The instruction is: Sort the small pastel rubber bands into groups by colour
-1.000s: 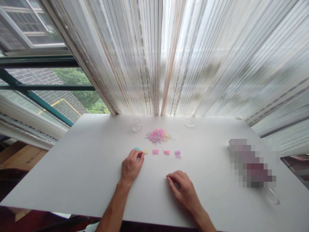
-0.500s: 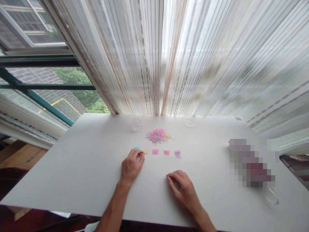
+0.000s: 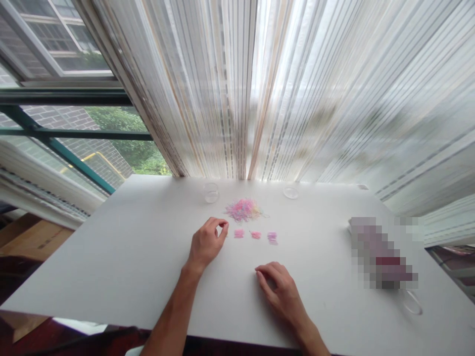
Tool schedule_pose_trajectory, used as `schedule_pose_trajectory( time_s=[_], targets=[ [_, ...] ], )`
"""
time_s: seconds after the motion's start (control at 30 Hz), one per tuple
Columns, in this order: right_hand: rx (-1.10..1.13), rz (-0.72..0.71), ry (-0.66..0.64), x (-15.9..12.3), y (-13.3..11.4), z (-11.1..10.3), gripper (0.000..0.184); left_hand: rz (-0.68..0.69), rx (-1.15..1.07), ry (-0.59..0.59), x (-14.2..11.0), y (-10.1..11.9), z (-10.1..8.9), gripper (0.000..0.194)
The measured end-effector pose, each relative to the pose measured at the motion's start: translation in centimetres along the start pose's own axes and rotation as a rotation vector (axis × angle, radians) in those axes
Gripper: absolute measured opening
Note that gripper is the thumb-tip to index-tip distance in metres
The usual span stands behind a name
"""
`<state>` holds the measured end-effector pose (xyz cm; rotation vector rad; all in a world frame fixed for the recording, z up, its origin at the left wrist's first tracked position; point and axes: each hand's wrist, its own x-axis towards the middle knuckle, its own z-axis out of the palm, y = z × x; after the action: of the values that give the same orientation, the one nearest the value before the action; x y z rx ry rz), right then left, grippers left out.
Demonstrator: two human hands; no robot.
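My left hand (image 3: 208, 243) is raised just short of a loose pile of thin pastel pieces (image 3: 243, 210), its thumb and forefinger pinched together. Whatever is between those fingertips, if anything, is too small to make out. Beside the fingertips, small sorted groups lie in a row: a pink group (image 3: 239, 233), a coral-pink group (image 3: 256, 235) and a purple group (image 3: 272, 238). The left hand hides the blue group and nearly all of the yellow one. Nearer to me, my right hand (image 3: 280, 289) rests on the table with fingers curled and tips together, nothing showing in them.
A clear round container (image 3: 211, 193) stands behind the pile to the left, and a clear round lid (image 3: 290, 193) lies to the right. A pixelated object (image 3: 384, 257) with a loop lies on the right of the white table (image 3: 122, 257). Curtains (image 3: 237, 89) hang behind.
My left hand has moved up and right, from the blue and yellow groups toward the pile, now covering them. My right hand stays in place. The view has shifted slightly.
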<state>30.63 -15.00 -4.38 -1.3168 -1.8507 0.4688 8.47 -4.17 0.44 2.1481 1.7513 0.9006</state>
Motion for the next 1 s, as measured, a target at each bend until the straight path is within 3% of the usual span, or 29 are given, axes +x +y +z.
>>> schedule_pose_trajectory(
  time_s=[0.1, 0.27, 0.4, 0.53, 0.67, 0.8, 1.0],
  targets=[
    [0.023, 0.018, 0.009, -0.1, 0.0, 0.0, 0.014, 0.014, 0.003, -0.175, 3.1, 1.1, -0.3, 0.02],
    [0.057, 0.042, 0.042, 0.1, -0.2, 0.0, 0.016, 0.111, 0.0, -0.371, 8.5, 1.5, 1.1, 0.02],
    [0.101, 0.088, 0.057, 0.1, -0.7, -0.3, 0.019, 0.14, 0.038, -0.423, 11.0, 1.2, 1.8, 0.031],
    [0.158, 0.162, -0.039, 1.3, -1.3, -1.8, 0.019, 0.134, 0.075, -0.468, 11.8, 0.2, 1.5, 0.036],
    [0.136, 0.117, -0.17, 5.5, -1.2, -5.0, 0.019, 0.1, 0.101, -0.523, 12.3, -0.9, 1.1, 0.038],
    [0.032, 0.157, -0.315, 12.4, 0.1, -7.5, 0.02, 0.075, 0.097, -0.544, 12.7, -1.2, 0.8, 0.04],
    [-0.213, 0.24, -0.409, 20.8, 2.7, -6.6, 0.026, 0.093, 0.078, -0.526, 12.3, -0.1, 1.9, 0.04]
  ],
)
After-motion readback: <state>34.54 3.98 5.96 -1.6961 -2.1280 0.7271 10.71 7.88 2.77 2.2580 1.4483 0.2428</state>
